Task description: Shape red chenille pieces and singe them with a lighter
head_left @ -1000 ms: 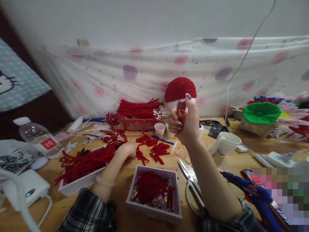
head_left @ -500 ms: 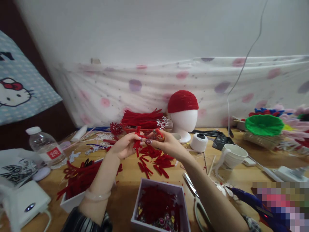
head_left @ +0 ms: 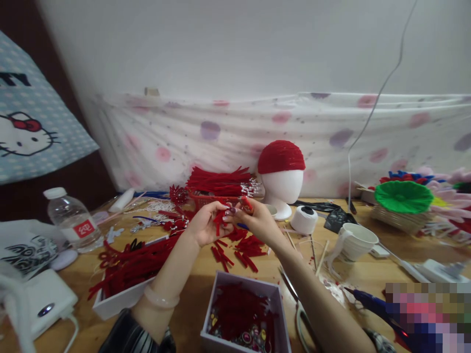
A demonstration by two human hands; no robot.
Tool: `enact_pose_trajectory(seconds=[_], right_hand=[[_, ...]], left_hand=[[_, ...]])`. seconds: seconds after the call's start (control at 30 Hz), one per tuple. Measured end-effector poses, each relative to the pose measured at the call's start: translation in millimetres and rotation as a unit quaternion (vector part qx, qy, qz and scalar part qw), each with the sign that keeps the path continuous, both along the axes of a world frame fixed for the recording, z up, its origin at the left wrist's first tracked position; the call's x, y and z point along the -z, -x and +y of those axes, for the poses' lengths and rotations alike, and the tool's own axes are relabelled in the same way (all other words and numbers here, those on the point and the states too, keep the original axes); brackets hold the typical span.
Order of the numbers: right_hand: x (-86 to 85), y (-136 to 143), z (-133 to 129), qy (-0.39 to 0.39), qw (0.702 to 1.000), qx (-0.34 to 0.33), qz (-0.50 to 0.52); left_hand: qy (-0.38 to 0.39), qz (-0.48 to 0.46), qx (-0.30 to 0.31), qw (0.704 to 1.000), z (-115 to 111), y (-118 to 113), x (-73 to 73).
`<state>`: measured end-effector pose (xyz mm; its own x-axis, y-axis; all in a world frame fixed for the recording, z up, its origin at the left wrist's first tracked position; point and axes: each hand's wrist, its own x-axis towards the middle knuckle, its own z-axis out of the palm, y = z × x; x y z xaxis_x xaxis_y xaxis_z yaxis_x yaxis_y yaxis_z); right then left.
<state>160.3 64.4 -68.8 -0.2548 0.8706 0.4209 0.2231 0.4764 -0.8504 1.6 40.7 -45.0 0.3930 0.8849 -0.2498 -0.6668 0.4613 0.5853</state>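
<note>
My left hand [head_left: 206, 223] is closed on a small bundle of red fuzzy strips [head_left: 218, 221] above the middle of the table. Meeting it at the fingertips, my right hand [head_left: 253, 218] also pinches at the bundle, with a red, blue-ended tool [head_left: 247, 206] tucked in its fingers. Short red pieces [head_left: 251, 245] lie scattered on the wood just below the hands. Nearer me stands a white box [head_left: 280, 314] holding dark red pieces and round ornaments. A second white box [head_left: 110, 305] of long red strips is at the left.
Behind stand a foam head [head_left: 282, 186] with a red cap and a basket [head_left: 206, 200] of red stems. Scissors [head_left: 303, 323], a white cup [head_left: 356, 241] and a glue gun [head_left: 379, 306] lie right; a bottle [head_left: 73, 220] stands left.
My left hand has moved right, closer to my right hand, and the red bundle is now more hidden between the fingers. The blue end of the tool now shows below my right hand.
</note>
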Motion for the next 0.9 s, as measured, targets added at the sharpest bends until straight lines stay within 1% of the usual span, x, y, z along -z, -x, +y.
enact_pose_trajectory(seconds=[0.2, 0.4, 0.5, 0.6, 0.77, 0.83, 0.9], right_hand=[[1.0, 5.4, 0.9, 0.058, 0.996, -0.002, 0.071], [-6.2, 3.6, -2.2, 0.087, 0.991, -0.001, 0.101], [-8.2, 1.1, -2.1, 0.101, 0.991, 0.0, 0.092], [-4.5, 2.1, -0.3, 0.095, 0.991, 0.0, 0.095], [0.7, 7.3, -1.6, 0.089, 0.99, -0.034, 0.109], [-1.8, 6.0, -2.8, 0.084, 0.989, -0.016, 0.119], [-6.1, 2.6, -3.4, 0.078, 0.988, 0.025, 0.13]], left_hand=[[0.021, -0.043, -0.055, 0.997, -3.1, -10.9, -2.1], [0.025, -0.037, -0.113, 0.993, -1.9, -11.9, -5.4], [0.001, -0.029, -0.127, 0.991, -1.5, -10.7, -6.4], [-0.024, -0.016, -0.127, 0.992, -2.1, -13.3, -6.0], [-0.076, 0.056, -0.135, 0.986, -5.0, -24.0, 0.6], [-0.1, 0.082, -0.145, 0.981, -6.3, -26.5, 3.6], [-0.122, 0.106, -0.152, 0.975, -7.0, -26.6, 5.2]])
